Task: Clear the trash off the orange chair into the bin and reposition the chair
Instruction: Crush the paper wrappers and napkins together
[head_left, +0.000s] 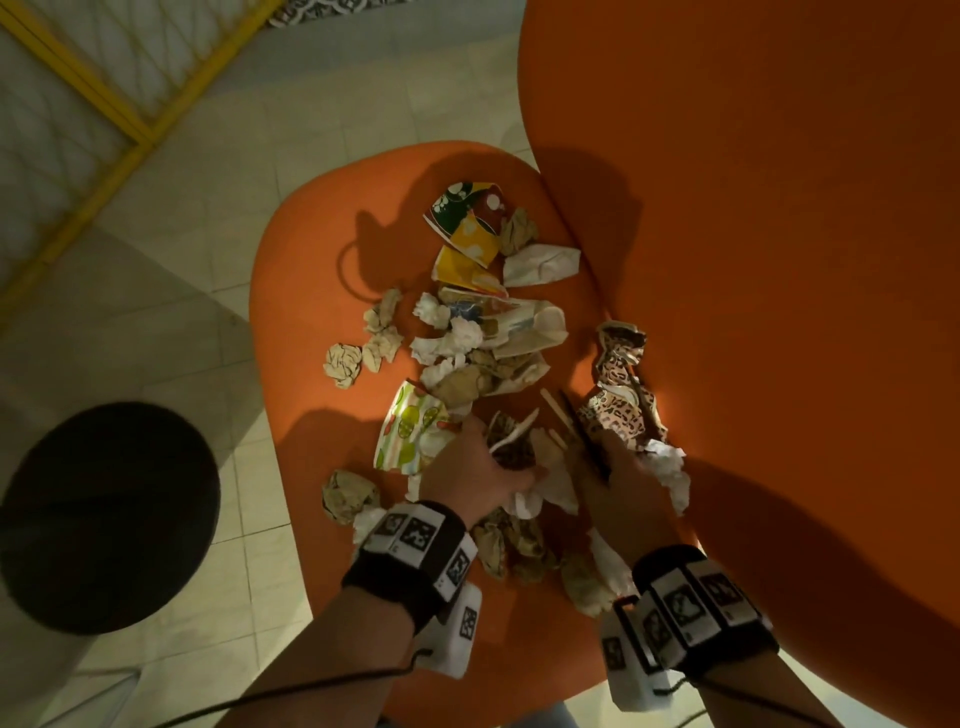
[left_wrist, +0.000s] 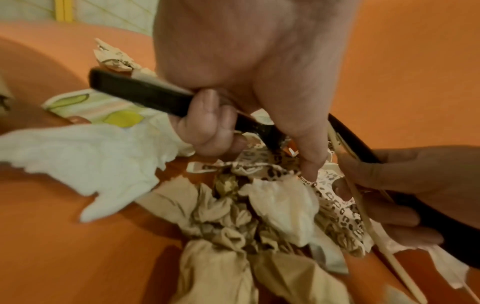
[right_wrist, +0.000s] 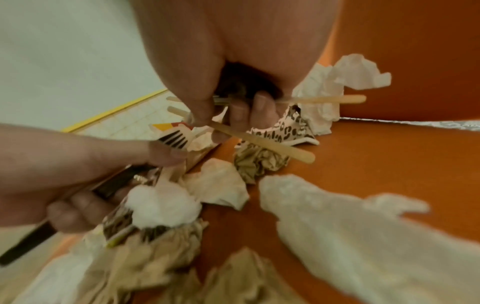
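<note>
Trash covers the orange chair seat (head_left: 311, 260): crumpled tissues, brown paper balls, a leopard-print wrapper (head_left: 618, 384), a fruit-print cup (head_left: 410, 431) and a colourful crushed cup (head_left: 467, 223). Both hands are down in the near part of the pile. My left hand (head_left: 483, 467) (left_wrist: 233, 133) grips a black plastic utensil (left_wrist: 145, 94), with a white fork (right_wrist: 174, 137) at its fingers. My right hand (head_left: 608, 467) (right_wrist: 228, 115) holds two flat wooden sticks (right_wrist: 259, 142) together with another black utensil (left_wrist: 363, 148). White tissue (left_wrist: 91, 160) and brown paper (left_wrist: 221, 216) lie under the hands.
A round black bin (head_left: 104, 519) stands on the tiled floor to the left of the chair. The orange chair back (head_left: 779, 260) rises on the right. A yellow-framed mesh panel (head_left: 119, 104) is at the far left. A loose brown paper ball (head_left: 348, 493) sits at the seat's left edge.
</note>
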